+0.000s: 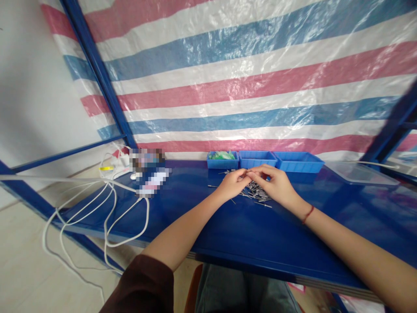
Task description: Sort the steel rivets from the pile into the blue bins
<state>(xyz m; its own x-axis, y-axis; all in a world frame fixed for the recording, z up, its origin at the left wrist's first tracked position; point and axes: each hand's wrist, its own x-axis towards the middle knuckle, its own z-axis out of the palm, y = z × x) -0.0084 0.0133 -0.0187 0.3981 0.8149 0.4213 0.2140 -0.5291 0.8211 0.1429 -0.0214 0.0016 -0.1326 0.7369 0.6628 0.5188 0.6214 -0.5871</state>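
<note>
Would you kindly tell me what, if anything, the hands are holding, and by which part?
It cannot be told: the left hand and right hand are close together by the metal pins, and anything between them is indistinct.

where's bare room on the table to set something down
Bare: blue table between left forearm and right forearm, and right of that, nearer than the clear sheet. Crowded: metal pieces around left hand and right hand; white cables at left.
</note>
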